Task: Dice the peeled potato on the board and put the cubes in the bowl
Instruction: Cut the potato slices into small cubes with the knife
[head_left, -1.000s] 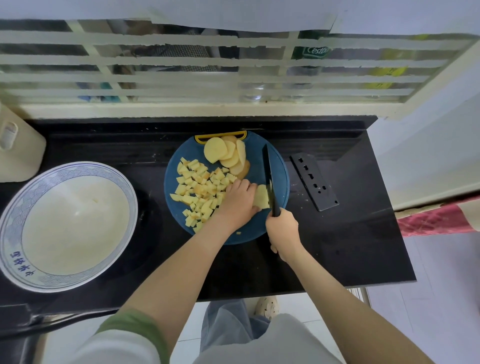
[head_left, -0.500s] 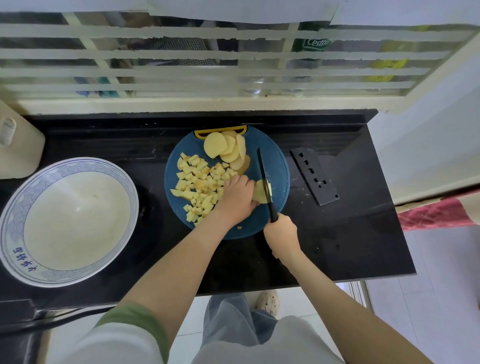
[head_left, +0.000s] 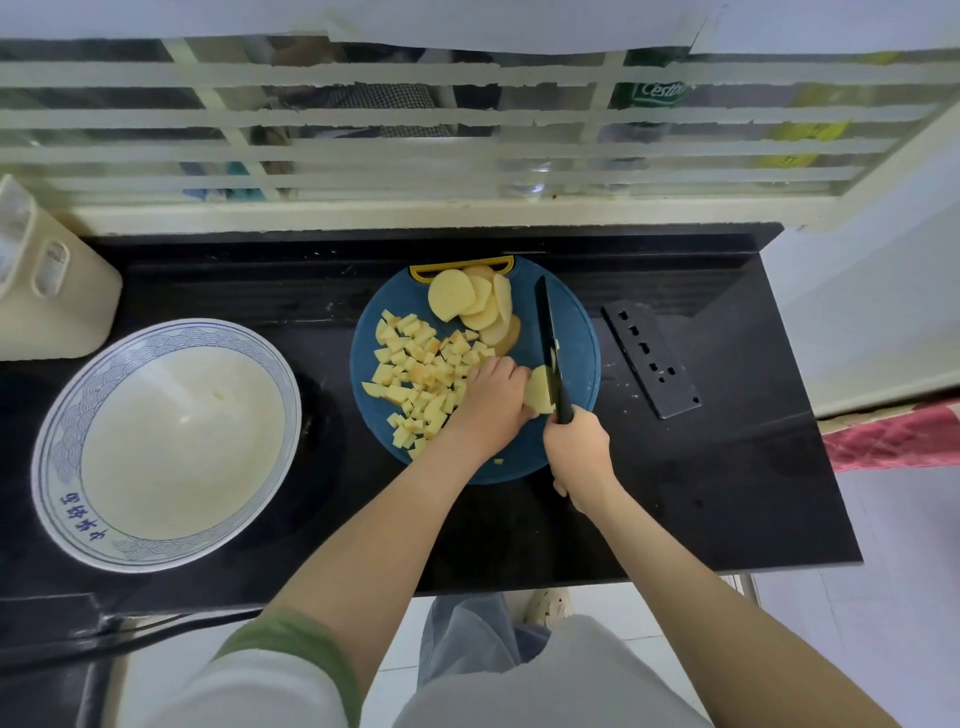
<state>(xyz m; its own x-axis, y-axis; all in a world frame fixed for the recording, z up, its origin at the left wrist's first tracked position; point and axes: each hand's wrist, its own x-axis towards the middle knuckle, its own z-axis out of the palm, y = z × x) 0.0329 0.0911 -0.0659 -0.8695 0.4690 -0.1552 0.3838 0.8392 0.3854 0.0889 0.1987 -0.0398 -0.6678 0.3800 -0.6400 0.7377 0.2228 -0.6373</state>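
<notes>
Head view. Step in hand, as I judge it: cutting one pale yellow potato slice (head_left: 540, 391) into strips on the round dark-blue plastic cutting board (head_left: 577, 332).

- Left hand (head_left: 491, 396) holds the slice down, fingers curled over it, knuckles toward the blade.
- Right hand (head_left: 576, 448) is clenched round the handle of the black-bladed kitchen knife (head_left: 547, 338). The edge is down at the slice's right side, tip pointing away from the person.
- To do it well: keep fingertips tucked behind the knuckles, cut even strips, then turn and cross-cut. The piece is small, so there is little margin beside the blade.
- Heap of yellow potato cubes (head_left: 415, 374) covers the board's left half, touching the left hand.
- Fanned uncut round slices (head_left: 470, 305) lie at the far edge.
- Wide white ceramic bowl with blue patterned rim (head_left: 52, 467) sits well to the left and holds no cubes yet.
</notes>
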